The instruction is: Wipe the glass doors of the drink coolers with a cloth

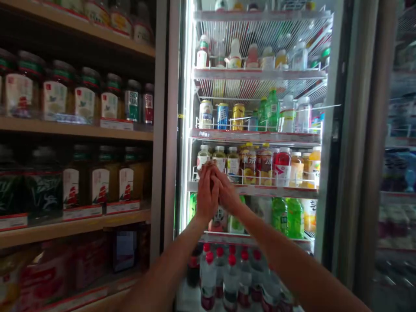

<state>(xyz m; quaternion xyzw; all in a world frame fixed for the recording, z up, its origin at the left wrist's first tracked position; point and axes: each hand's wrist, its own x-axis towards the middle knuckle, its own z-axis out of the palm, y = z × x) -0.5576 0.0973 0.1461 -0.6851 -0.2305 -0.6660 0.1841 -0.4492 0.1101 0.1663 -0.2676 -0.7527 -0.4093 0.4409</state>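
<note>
left hand against right hand, bottles behind

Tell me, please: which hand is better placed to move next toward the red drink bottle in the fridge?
Probably the right hand: it lies on the side nearer the red drink bottle, while the left hand is farther left. They are close together.

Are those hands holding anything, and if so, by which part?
It cannot be told: the left hand and right hand meet closely, hiding whatever may be between them.
</note>
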